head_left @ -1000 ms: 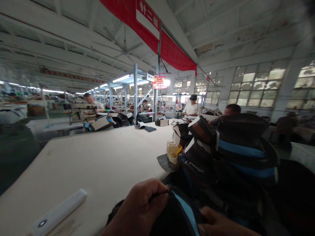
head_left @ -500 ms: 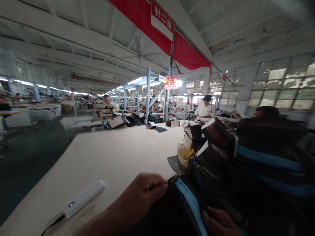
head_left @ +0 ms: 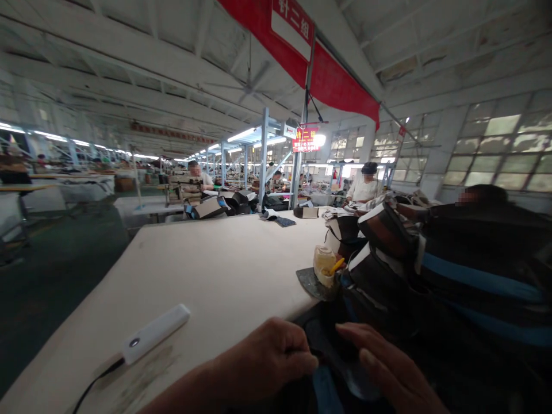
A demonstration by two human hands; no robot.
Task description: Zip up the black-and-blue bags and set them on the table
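At the near edge of the table, my left hand (head_left: 276, 357) is closed, thumb against curled fingers, on the edge of a black fabric piece with a blue strip (head_left: 325, 391). My right hand (head_left: 390, 365) reaches over the same piece from the right with its fingers stretched out and nothing gripped in them. Much of the piece is dark, and the hands hide part of it. Beyond the hands a cut-open plastic container (head_left: 324, 265) with a yellow handle in it sits on a dark flat plate (head_left: 309, 283).
A white slim device (head_left: 157, 332) with a black cable lies on the pale table (head_left: 215, 264) at left. Black, white and blue sewn pieces (head_left: 383, 230) are piled along the right. Several people work farther off, one in a white top (head_left: 364, 185) behind the pile.
My right hand has moved up and forward and its fingers have straightened over the piece. My left hand has shifted slightly right and down. Less of the blue strip shows.
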